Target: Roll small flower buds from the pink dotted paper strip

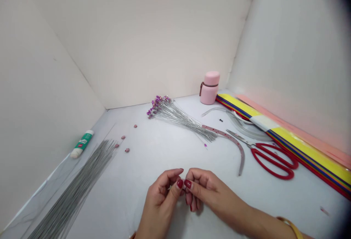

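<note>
My left hand and my right hand meet at the front of the table. Both are closed in a pinch, thumb tips side by side over something tiny and pale that the fingers mostly hide. Beyond them lies a bundle of silver wire stems topped with small purple and pink folded pieces. Several loose pinkish pieces lie to the left. A curved strip with reddish dots rests beyond my right hand.
Bare grey wires lie at left, beside a glue stick. Red-handled scissors, clear curved strips and coloured paper strips occupy the right. A pink flask stands at the back near the white walls.
</note>
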Demonstrator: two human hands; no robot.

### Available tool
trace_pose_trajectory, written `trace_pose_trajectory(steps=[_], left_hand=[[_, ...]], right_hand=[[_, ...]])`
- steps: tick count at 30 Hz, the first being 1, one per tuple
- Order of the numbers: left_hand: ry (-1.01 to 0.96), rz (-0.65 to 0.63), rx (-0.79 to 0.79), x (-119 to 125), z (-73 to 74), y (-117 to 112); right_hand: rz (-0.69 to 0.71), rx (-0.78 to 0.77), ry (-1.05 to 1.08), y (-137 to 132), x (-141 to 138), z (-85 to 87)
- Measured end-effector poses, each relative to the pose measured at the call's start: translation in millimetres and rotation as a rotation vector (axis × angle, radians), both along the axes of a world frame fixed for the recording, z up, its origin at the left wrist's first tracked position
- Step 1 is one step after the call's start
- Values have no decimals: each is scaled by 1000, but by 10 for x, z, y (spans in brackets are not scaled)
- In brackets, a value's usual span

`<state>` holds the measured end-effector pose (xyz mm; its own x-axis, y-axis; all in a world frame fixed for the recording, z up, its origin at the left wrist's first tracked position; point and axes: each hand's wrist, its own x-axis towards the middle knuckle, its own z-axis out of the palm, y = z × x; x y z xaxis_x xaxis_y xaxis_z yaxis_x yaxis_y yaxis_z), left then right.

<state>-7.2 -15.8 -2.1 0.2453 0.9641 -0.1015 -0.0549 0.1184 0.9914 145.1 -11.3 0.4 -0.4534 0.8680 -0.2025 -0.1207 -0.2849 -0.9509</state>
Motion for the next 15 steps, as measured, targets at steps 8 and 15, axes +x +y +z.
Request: trace_pose_trajectory(steps=[8, 15], left_hand=[[-113, -97, -53, 25, 63, 4], [-183, -66, 11, 74, -6, -21]], right_hand=[[25, -67, 36, -1, -18, -26], [14, -168, 128, -24, -46, -11]])
